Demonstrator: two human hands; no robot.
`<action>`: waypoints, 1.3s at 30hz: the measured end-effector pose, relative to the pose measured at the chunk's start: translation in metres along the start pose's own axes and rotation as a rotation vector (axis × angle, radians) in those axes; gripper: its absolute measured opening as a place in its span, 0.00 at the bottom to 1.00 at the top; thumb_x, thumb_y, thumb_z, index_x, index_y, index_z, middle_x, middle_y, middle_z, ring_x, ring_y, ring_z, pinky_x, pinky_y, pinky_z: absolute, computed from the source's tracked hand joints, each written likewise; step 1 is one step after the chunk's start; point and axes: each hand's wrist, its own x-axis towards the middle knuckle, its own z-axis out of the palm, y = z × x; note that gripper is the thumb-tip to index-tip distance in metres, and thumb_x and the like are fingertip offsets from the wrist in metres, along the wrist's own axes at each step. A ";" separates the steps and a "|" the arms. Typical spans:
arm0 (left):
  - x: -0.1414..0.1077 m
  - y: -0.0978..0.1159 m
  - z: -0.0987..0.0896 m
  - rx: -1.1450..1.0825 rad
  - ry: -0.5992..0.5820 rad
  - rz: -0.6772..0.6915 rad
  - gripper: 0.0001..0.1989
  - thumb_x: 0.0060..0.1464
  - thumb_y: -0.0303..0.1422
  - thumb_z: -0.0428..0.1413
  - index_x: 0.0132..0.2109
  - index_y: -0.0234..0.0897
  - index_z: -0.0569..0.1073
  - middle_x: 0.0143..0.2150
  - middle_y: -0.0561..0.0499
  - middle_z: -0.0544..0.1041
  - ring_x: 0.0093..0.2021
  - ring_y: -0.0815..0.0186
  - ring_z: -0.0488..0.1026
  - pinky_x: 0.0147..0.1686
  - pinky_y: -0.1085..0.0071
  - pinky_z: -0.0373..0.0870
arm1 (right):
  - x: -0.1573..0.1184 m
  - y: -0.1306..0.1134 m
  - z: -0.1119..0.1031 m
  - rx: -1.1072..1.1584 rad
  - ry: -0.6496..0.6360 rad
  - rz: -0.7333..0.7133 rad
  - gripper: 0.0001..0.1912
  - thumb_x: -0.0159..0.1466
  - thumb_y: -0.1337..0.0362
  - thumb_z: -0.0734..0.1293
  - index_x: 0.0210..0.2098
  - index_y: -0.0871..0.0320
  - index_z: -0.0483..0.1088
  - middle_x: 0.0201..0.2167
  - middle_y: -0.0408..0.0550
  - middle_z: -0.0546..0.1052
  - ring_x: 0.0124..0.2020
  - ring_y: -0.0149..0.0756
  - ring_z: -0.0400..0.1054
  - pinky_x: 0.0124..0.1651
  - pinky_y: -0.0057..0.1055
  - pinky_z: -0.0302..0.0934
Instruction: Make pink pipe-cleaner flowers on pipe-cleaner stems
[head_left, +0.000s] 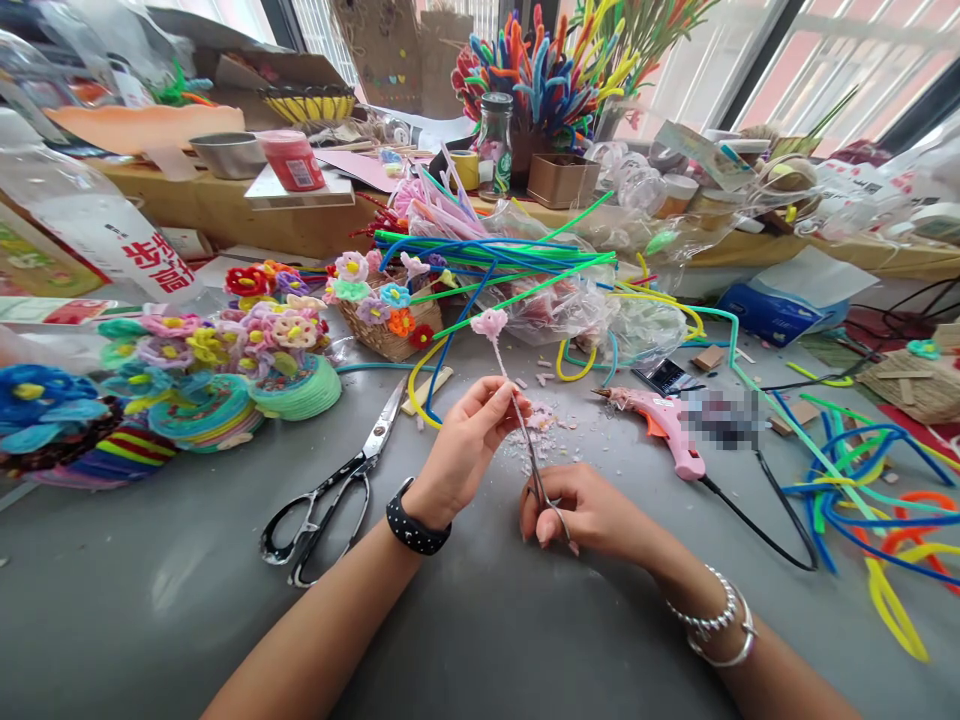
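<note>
Between its thumb and fingers, my left hand [480,425] pinches the thin stem of a pink pipe-cleaner flower [490,325], whose head points up and away from me. Small metal scissors [534,455] are in my right hand [574,510], fingers in the handle loops. The blades run up along the stem to just below my left fingertips; whether they touch it I cannot tell. Pale pink fuzz clippings [536,435] lie on the grey table [480,620] behind both hands. Large black-handled scissors [337,490] rest to the left of my left hand.
A pink glue gun [660,415] with a black cord lies at right, near tangled coloured pipe cleaners [885,500]. Flower-topped pots [296,385] and a woven basket [386,335] stand at left. Behind are plastic-wrapped pipe cleaners [540,290] and a cluttered ledge [420,215].
</note>
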 end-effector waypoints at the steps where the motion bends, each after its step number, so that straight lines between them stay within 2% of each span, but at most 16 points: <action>1: 0.000 0.000 0.000 0.002 -0.002 0.003 0.02 0.49 0.28 0.54 0.31 0.35 0.69 0.27 0.56 0.69 0.30 0.76 0.68 0.35 0.79 0.64 | 0.000 0.000 0.000 0.014 0.014 0.000 0.25 0.53 0.45 0.60 0.22 0.63 0.70 0.19 0.44 0.67 0.17 0.24 0.59 0.16 0.20 0.52; 5: 0.001 0.002 -0.001 -0.008 0.014 0.045 0.02 0.50 0.28 0.53 0.31 0.34 0.69 0.27 0.56 0.69 0.30 0.76 0.67 0.34 0.79 0.64 | 0.001 0.000 0.001 0.045 0.139 0.001 0.28 0.53 0.44 0.60 0.13 0.63 0.64 0.14 0.43 0.66 0.13 0.23 0.58 0.16 0.21 0.53; 8: 0.002 0.002 -0.002 -0.026 0.049 0.087 0.02 0.50 0.28 0.53 0.31 0.34 0.69 0.27 0.55 0.70 0.30 0.77 0.67 0.34 0.80 0.63 | 0.000 0.001 -0.001 0.052 0.185 0.015 0.30 0.54 0.42 0.57 0.12 0.63 0.64 0.14 0.44 0.65 0.14 0.23 0.58 0.16 0.20 0.52; 12: 0.003 0.001 -0.003 -0.045 0.069 0.091 0.01 0.49 0.28 0.54 0.31 0.34 0.69 0.27 0.55 0.70 0.29 0.76 0.67 0.34 0.79 0.63 | -0.002 0.001 0.000 0.134 0.071 0.040 0.32 0.49 0.37 0.56 0.20 0.64 0.66 0.18 0.44 0.67 0.13 0.22 0.57 0.12 0.19 0.50; 16: 0.003 0.001 -0.002 -0.041 0.071 0.082 0.02 0.48 0.29 0.54 0.30 0.35 0.69 0.27 0.55 0.70 0.30 0.76 0.68 0.34 0.78 0.63 | -0.002 0.001 0.006 0.211 -0.032 0.024 0.33 0.47 0.36 0.56 0.30 0.63 0.65 0.20 0.43 0.67 0.13 0.21 0.57 0.12 0.18 0.52; 27: 0.002 0.000 0.000 -0.036 0.053 0.056 0.02 0.48 0.29 0.54 0.31 0.35 0.68 0.27 0.55 0.71 0.31 0.75 0.68 0.35 0.77 0.64 | 0.001 -0.005 0.011 0.270 -0.018 -0.027 0.32 0.49 0.38 0.57 0.29 0.64 0.65 0.23 0.44 0.66 0.14 0.20 0.56 0.12 0.17 0.53; 39: 0.002 0.001 0.000 -0.034 0.067 0.064 0.01 0.48 0.29 0.54 0.31 0.35 0.68 0.27 0.56 0.71 0.30 0.75 0.68 0.35 0.77 0.64 | 0.000 -0.003 0.010 0.255 -0.030 0.000 0.33 0.48 0.36 0.56 0.30 0.63 0.65 0.21 0.43 0.66 0.14 0.21 0.57 0.12 0.18 0.53</action>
